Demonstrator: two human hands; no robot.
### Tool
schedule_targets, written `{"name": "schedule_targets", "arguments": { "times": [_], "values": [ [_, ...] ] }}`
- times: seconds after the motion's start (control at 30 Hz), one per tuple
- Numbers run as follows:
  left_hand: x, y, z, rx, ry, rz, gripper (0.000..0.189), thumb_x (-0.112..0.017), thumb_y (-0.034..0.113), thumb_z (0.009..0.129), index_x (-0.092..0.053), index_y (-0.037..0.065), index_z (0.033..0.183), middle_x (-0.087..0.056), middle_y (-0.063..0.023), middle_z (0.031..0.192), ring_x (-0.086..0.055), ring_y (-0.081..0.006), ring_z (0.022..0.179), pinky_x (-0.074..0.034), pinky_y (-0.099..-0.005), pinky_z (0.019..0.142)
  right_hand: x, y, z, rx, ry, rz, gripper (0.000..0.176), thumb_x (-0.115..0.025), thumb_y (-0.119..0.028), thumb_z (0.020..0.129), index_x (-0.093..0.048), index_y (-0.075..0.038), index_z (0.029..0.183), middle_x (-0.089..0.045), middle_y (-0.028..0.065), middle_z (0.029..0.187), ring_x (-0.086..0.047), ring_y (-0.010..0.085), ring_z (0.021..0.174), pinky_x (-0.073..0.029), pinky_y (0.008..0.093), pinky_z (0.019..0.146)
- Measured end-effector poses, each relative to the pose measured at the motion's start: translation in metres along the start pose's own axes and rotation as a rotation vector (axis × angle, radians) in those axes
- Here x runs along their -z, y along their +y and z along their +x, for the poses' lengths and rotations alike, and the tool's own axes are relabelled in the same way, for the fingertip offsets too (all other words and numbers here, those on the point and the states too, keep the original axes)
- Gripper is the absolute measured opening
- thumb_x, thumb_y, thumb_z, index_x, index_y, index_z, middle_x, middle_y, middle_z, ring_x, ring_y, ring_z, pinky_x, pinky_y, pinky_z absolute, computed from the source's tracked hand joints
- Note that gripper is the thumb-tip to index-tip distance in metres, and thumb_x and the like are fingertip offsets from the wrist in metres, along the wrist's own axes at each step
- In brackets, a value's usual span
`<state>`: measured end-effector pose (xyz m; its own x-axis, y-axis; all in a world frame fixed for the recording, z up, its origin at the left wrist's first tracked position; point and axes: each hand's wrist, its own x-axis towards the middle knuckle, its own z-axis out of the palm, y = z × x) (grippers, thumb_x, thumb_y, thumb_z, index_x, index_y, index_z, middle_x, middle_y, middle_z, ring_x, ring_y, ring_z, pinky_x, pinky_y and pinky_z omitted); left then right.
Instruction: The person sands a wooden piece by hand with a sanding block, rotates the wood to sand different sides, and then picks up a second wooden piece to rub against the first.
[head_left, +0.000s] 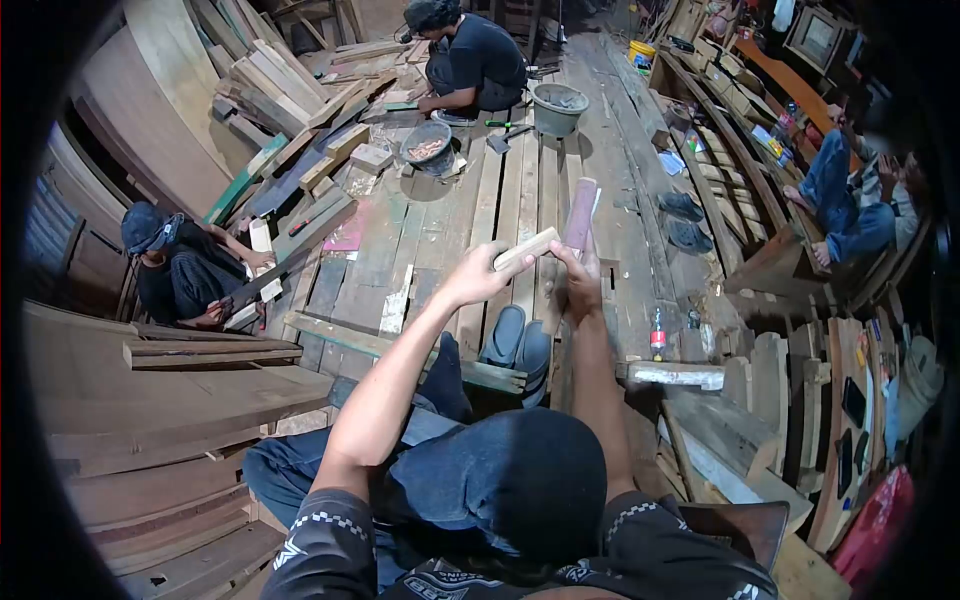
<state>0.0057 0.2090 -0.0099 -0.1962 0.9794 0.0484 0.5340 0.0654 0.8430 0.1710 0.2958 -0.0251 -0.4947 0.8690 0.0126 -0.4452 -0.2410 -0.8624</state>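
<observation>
We are curling our left hand [478, 276] around the left end of a small wooden block [527, 249], fingers closed on it and thumb pressing on top. We are closing our right hand [581, 282] on the near end of a reddish-brown strip [580, 212], which is pointing away from us, and this hand is meeting the right end of the block. We are holding the block up in the air in front of us, tilted, with its right end higher, above the plank floor [420, 240].

Below the hands, 2 dark slippers [518, 340] are lying side by side on the planks. Just right of them a small bottle [657, 335] is standing upright.

3 other people are sitting around us. 1 in dark clothes [470, 60] is crouching at the far end, beside a grey bucket [557, 108] and a dark basin [428, 148]. Another [175, 270] is bending over boards at the left. A person in blue trousers [845, 195] is sitting at the right. Stacks of timber [180, 420] are lying near us on the left.
</observation>
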Motion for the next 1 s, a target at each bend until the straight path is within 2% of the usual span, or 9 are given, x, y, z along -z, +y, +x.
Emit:
{"name": "schedule_targets", "arguments": {
  "times": [0.27,0.3,0.4,0.43,0.57,0.8,1.0],
  "values": [
    [-0.002,0.004,-0.002,0.089,-0.115,-0.344,0.042,-0.061,0.045,0.095,-0.063,0.004,0.091,-0.050,0.0046,0.063,-0.045,-0.0034,0.054,-0.034,-0.0210,0.048,0.003,0.000,0.003,-0.005,-0.047,0.049,0.052,-0.073,-0.014,0.083,-0.046,-0.009,0.127,-0.059,0.0021,0.082,-0.057,0.0094,0.055,-0.047,0.0249,0.043],
    [0.000,0.012,-0.005,0.112,-0.133,-0.414,0.038,-0.060,0.042,0.096,-0.063,0.004,0.090,-0.049,0.0059,0.062,-0.042,-0.0022,0.051,-0.030,-0.0206,0.045,0.005,0.000,0.002,-0.007,-0.047,0.054,0.053,-0.073,-0.015,0.082,-0.046,-0.009,0.127,-0.058,0.0024,0.083,-0.056,0.0099,0.054,-0.047,0.0251,0.043],
    [0.003,0.018,-0.005,0.143,-0.172,-0.484,0.039,-0.057,0.042,0.098,-0.063,0.004,0.090,-0.047,0.0057,0.061,-0.039,-0.0023,0.048,-0.029,-0.0213,0.043,0.003,0.001,0.001,-0.006,-0.054,0.068,0.057,-0.075,-0.017,0.080,-0.046,-0.008,0.128,-0.057,0.0036,0.086,-0.054,0.0113,0.052,-0.046,0.0259,0.043],
    [0.005,0.020,-0.005,0.162,-0.201,-0.501,0.040,-0.057,0.044,0.097,-0.063,0.004,0.091,-0.046,0.0056,0.060,-0.038,-0.0028,0.048,-0.029,-0.0215,0.043,0.003,-0.002,-0.001,-0.021,-0.056,0.032,0.048,-0.074,-0.019,0.081,-0.050,-0.009,0.121,-0.058,0.0019,0.078,-0.053,0.0115,0.048,-0.046,0.0268,0.042],
    [0.004,0.015,-0.003,0.178,-0.237,-0.552,0.045,-0.056,0.048,0.097,-0.062,0.004,0.093,-0.046,0.0049,0.059,-0.037,-0.0037,0.047,-0.028,-0.0218,0.043,0.008,-0.001,0.000,-0.077,-0.072,-0.014,0.035,-0.074,-0.019,0.081,-0.053,-0.010,0.108,-0.056,-0.0005,0.068,-0.053,0.0107,0.046,-0.045,0.0261,0.041],
    [0.002,0.018,-0.004,0.177,-0.233,-0.498,0.047,-0.056,0.051,0.096,-0.062,0.004,0.093,-0.046,0.0044,0.060,-0.038,-0.0043,0.046,-0.028,-0.0223,0.043,0.001,-0.002,-0.003,0.018,-0.017,0.026,0.033,-0.072,-0.022,0.083,-0.054,-0.008,0.108,-0.058,0.0009,0.067,-0.054,0.0109,0.047,-0.046,0.0260,0.042],
    [-0.001,0.020,-0.006,0.176,-0.217,-0.461,0.047,-0.055,0.051,0.097,-0.062,0.005,0.093,-0.047,0.0042,0.061,-0.038,-0.0039,0.047,-0.028,-0.0216,0.043,0.010,0.004,0.004,-0.049,-0.067,0.050,0.027,-0.066,-0.029,0.089,-0.058,-0.008,0.103,-0.058,0.0022,0.062,-0.054,0.0120,0.044,-0.044,0.0253,0.041]
  ]
}}
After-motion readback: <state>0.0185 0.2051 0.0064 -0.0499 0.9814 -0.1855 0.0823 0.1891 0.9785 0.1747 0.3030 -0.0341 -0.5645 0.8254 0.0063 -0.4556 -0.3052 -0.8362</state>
